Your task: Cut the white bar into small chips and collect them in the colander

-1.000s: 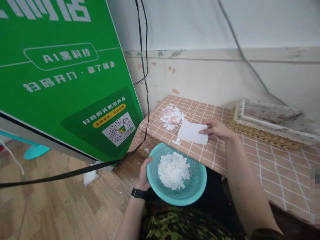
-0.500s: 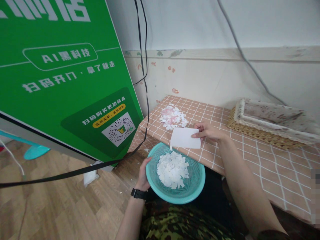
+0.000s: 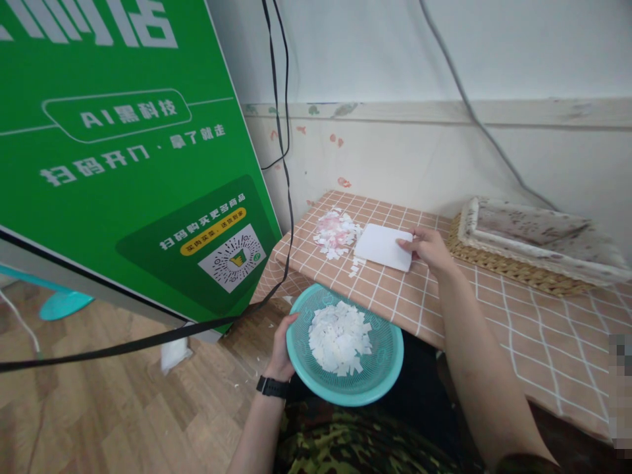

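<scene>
My left hand (image 3: 284, 347) grips the rim of a turquoise plastic colander (image 3: 388, 359) at its left side, below the table's front edge. Inside it lies a heap of small white paper scraps (image 3: 340, 339). A flat white card (image 3: 382, 247) is pinched by its right end between the thumb and fingers of my right hand (image 3: 427, 248), just above the table. To the card's left, a pile of paper scraps (image 3: 336, 232), some pinkish, rests on the tablecloth. A few stray scraps (image 3: 355, 265) lie beside the card's lower left corner.
A checked brown cloth covers the table (image 3: 523, 329). At its back right stands a wicker basket (image 3: 518, 273) with a fabric lining. A green sign panel (image 3: 148, 217) rises at left, with a black strap (image 3: 289, 210) hanging in front. White plastic (image 3: 175, 354) lies on the wooden floor.
My right hand has moved the card away from above the colander's rim, up and to the right over the table. Stray scraps now show at its corner. My left hand keeps holding the colander.
</scene>
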`<move>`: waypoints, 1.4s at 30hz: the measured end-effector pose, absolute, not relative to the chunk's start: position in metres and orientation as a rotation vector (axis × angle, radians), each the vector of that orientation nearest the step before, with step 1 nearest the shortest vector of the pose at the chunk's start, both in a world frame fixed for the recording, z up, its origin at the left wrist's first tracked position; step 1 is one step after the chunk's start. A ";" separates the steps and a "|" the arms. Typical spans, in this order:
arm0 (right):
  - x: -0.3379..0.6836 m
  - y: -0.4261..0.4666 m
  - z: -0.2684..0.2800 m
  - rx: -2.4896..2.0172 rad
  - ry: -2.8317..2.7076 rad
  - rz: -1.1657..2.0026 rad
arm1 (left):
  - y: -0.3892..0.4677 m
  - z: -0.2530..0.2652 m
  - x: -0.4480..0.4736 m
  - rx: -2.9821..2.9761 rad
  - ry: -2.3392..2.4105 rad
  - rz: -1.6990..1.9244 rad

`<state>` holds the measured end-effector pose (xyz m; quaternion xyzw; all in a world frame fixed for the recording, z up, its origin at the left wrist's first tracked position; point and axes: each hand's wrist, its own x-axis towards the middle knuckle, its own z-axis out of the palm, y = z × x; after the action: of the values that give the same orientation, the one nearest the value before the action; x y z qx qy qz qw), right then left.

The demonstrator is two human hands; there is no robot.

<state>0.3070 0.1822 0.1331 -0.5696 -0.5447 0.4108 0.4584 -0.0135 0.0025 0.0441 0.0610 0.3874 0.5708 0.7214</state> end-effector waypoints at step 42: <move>0.314 0.174 0.144 -1.485 -1.423 1.075 | 0.004 0.038 -0.014 0.130 0.838 1.238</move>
<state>0.3140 0.1737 0.1437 -0.5867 -0.5623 0.4249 0.3990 -0.0144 0.0039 0.0382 0.0593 0.3809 0.5623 0.7315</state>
